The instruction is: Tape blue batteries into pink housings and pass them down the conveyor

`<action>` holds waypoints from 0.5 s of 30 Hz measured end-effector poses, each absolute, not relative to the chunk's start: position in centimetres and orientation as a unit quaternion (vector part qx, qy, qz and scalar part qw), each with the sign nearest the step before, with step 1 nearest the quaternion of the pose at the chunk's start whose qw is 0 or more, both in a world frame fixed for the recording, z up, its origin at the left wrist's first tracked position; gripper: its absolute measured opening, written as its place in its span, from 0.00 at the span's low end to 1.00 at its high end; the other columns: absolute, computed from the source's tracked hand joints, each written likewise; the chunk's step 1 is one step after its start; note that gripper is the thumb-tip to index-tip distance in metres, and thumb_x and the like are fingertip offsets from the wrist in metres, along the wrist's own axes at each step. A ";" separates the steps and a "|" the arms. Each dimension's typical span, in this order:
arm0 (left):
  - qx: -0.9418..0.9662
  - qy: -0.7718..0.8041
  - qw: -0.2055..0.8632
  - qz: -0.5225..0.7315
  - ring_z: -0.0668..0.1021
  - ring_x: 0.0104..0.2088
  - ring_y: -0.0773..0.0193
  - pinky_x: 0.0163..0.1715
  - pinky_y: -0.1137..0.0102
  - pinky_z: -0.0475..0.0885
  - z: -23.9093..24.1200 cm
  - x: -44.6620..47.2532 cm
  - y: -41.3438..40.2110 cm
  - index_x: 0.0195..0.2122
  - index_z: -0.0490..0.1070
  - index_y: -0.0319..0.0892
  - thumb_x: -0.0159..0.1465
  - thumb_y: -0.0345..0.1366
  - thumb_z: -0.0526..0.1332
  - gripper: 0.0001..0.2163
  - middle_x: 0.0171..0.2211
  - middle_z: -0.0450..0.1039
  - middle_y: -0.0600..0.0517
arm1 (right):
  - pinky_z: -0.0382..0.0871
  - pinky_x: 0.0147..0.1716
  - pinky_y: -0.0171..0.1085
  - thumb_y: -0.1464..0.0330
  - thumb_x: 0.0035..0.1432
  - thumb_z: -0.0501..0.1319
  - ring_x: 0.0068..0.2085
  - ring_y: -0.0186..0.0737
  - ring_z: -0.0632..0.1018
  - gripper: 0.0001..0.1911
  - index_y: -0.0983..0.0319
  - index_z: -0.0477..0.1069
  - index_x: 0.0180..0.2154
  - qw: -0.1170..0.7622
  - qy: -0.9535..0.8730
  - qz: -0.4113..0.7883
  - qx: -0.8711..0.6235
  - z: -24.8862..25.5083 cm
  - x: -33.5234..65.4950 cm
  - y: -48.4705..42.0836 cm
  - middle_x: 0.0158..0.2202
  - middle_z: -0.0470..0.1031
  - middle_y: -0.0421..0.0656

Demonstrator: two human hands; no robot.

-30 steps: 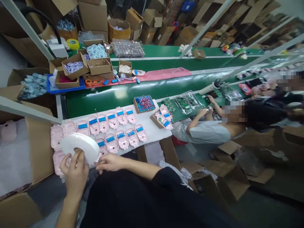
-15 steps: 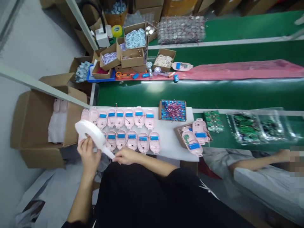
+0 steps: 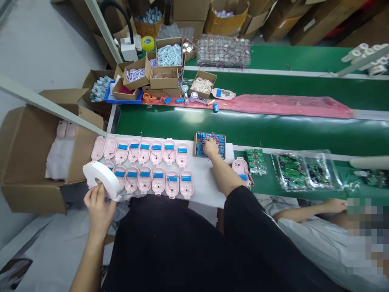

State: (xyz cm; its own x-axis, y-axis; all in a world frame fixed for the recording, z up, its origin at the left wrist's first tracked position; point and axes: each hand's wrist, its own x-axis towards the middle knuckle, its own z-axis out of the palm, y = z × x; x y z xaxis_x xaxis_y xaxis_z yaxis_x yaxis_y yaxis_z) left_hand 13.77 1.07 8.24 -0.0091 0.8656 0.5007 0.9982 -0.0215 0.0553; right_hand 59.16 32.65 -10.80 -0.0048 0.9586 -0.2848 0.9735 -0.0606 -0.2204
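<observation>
My left hand (image 3: 99,202) is closed around a roll of white tape (image 3: 108,178), held above the near left end of the rows of shells. A loose strip hangs from the roll's lower edge. My right hand (image 3: 210,147) is in a cardboard box (image 3: 195,148) of blue batteries (image 3: 220,151) with red wires. Its fingers are bent down among them, and what they pinch is hidden. Two rows of pink plastic shells (image 3: 187,190) lie on a white sheet (image 3: 202,184). Most hold a blue battery; two at the far left of the back row have none.
Right of the battery box are a box with a pink shell (image 3: 240,166), green circuit boards (image 3: 257,161) and bagged boards (image 3: 291,172). A large carton (image 3: 33,162) stands left. Small part boxes (image 3: 165,81) stand behind. A co-worker's arm (image 3: 316,209) is at right.
My right hand has left the tape's loose end and reached into the battery box. My left hand still holds the roll. The view has shifted to the right.
</observation>
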 end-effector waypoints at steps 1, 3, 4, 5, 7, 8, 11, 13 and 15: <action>-0.684 -0.682 0.163 -0.202 0.73 0.56 0.41 0.58 0.49 0.66 8.2 13.7 0.9 0.69 0.60 0.38 0.66 0.39 0.66 0.32 0.55 0.73 0.33 | 0.64 0.54 0.45 0.68 0.73 0.49 0.59 0.54 0.66 0.21 0.64 0.75 0.58 0.027 0.690 -0.176 0.701 -11.4 59.3 32.5 0.61 0.67 0.58; -0.684 -0.683 0.161 -0.199 0.72 0.56 0.41 0.58 0.49 0.65 8.2 13.5 0.4 0.70 0.59 0.38 0.66 0.38 0.65 0.32 0.55 0.72 0.33 | 0.64 0.53 0.45 0.69 0.73 0.47 0.58 0.53 0.65 0.23 0.65 0.73 0.60 0.018 0.699 -0.152 0.698 -12.2 59.0 31.9 0.61 0.67 0.59; -0.684 -0.684 0.159 -0.198 0.72 0.56 0.41 0.58 0.49 0.65 8.2 13.3 0.2 0.70 0.59 0.38 0.66 0.37 0.65 0.32 0.55 0.72 0.33 | 0.64 0.53 0.45 0.68 0.73 0.48 0.59 0.54 0.64 0.23 0.65 0.71 0.62 0.006 0.702 -0.137 0.699 -12.4 58.8 31.6 0.62 0.66 0.59; -0.684 -0.685 0.157 -0.197 0.72 0.56 0.41 0.58 0.49 0.65 8.3 13.1 -0.1 0.70 0.58 0.38 0.67 0.37 0.64 0.32 0.55 0.72 0.32 | 0.63 0.53 0.46 0.67 0.73 0.48 0.59 0.54 0.64 0.24 0.64 0.68 0.65 -0.006 0.705 -0.122 0.698 -12.6 58.6 31.5 0.63 0.65 0.59; -0.680 -0.689 0.155 -0.196 0.72 0.56 0.42 0.58 0.49 0.65 8.4 12.5 -0.5 0.70 0.58 0.38 0.67 0.37 0.64 0.32 0.55 0.72 0.33 | 0.63 0.54 0.47 0.64 0.73 0.51 0.60 0.55 0.62 0.25 0.61 0.65 0.67 -0.013 0.714 -0.110 0.691 -12.8 58.4 31.3 0.64 0.63 0.58; -0.678 -0.692 0.154 -0.196 0.72 0.56 0.42 0.58 0.49 0.65 8.5 12.3 -0.8 0.70 0.58 0.38 0.67 0.37 0.63 0.32 0.56 0.72 0.33 | 0.63 0.54 0.48 0.63 0.72 0.51 0.60 0.56 0.62 0.24 0.59 0.67 0.66 -0.007 0.717 -0.112 0.688 -12.9 58.4 31.4 0.65 0.63 0.57; -0.672 -0.699 0.151 -0.192 0.72 0.56 0.42 0.58 0.48 0.65 8.6 11.6 -1.4 0.70 0.58 0.38 0.67 0.37 0.63 0.31 0.56 0.72 0.33 | 0.62 0.54 0.49 0.64 0.73 0.50 0.60 0.55 0.61 0.21 0.60 0.75 0.58 0.015 0.707 -0.128 0.695 -13.2 58.4 31.7 0.64 0.63 0.56; -0.669 -0.703 0.146 -0.192 0.72 0.56 0.42 0.59 0.48 0.64 8.7 11.4 -1.7 0.69 0.59 0.37 0.67 0.38 0.63 0.30 0.56 0.72 0.32 | 0.62 0.55 0.50 0.65 0.72 0.50 0.60 0.55 0.62 0.21 0.64 0.76 0.56 0.015 0.685 -0.134 0.715 -13.4 58.3 31.8 0.63 0.64 0.58; -0.664 -0.709 0.138 -0.196 0.72 0.56 0.42 0.59 0.48 0.64 8.6 11.2 -2.2 0.69 0.59 0.37 0.68 0.38 0.61 0.30 0.57 0.72 0.33 | 0.61 0.55 0.52 0.67 0.69 0.52 0.60 0.56 0.62 0.19 0.67 0.75 0.54 0.008 0.659 -0.143 0.738 -13.5 57.9 31.8 0.62 0.63 0.60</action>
